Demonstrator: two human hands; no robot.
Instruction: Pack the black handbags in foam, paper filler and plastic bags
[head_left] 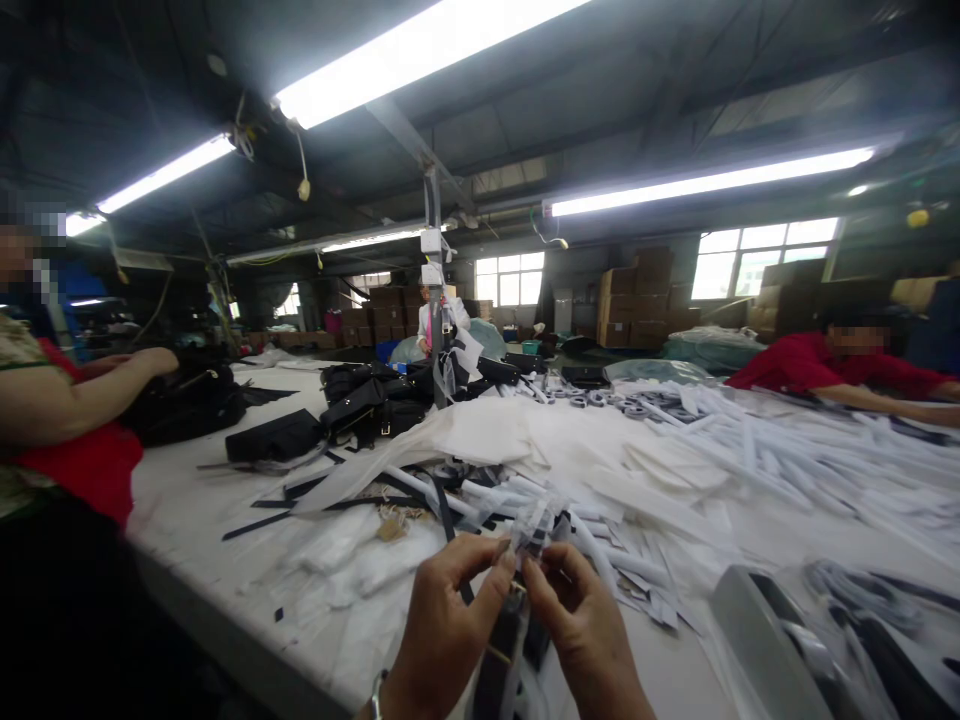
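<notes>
My left hand (454, 615) and my right hand (581, 620) are close together over the near side of the table, thumbs and fingertips pinched. Between them is a thin, crinkled translucent wrap (534, 522), which both hands seem to grip. Below the fingers hangs a black strap (495, 655) with gold-coloured metal near its top. The fingers partly hide where wrap and strap meet. Just beyond the hands lie white paper strips and rolls (592, 530) and dark straps (444, 505).
Black bags (364, 405) are heaped around a post (433, 215) on the white table (187, 500). A grey dispenser-like object (765, 640) stands near right. One person in a red apron (82, 465) is at left; another in a red top (787, 362) leans over at right.
</notes>
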